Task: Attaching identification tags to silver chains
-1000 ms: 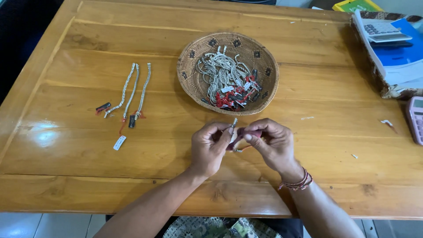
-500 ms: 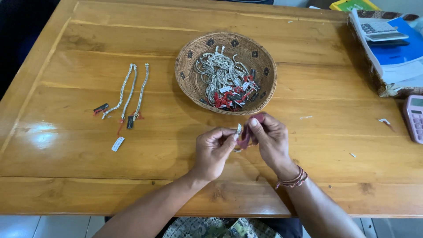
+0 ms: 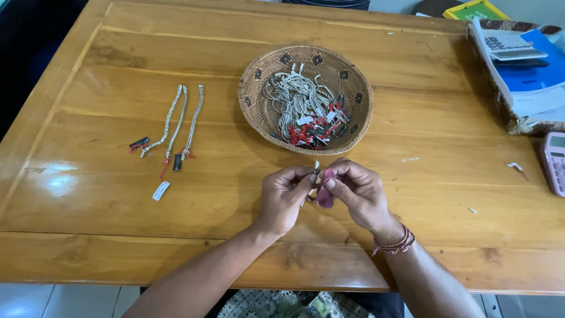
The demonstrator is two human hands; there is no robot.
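My left hand [image 3: 283,197] pinches one end of a silver chain bracelet [image 3: 316,166], whose tip sticks up between my fingers. My right hand [image 3: 359,191] presses a small dark red cloth [image 3: 325,194] against that bracelet. Both hands meet just above the wooden table [image 3: 412,118], in front of a round woven basket [image 3: 250,91]. The basket holds a heap of silver chain bracelets [image 3: 294,97] with red threads and small tags. Three more silver bracelets [image 3: 179,121] lie side by side on the table to the left, far from my hands.
A small white tag [image 3: 160,190] lies below the three bracelets. A pink calculator [image 3: 555,162] sits at the right edge. At the far right stand a patterned box with books [image 3: 529,76] and a white calculator [image 3: 511,44]. Small scraps [image 3: 518,166] dot the table's right side.
My right hand dropped back down from its raised position, bringing the red cloth lower along the bracelet. The left hand kept its pinch and barely moved.
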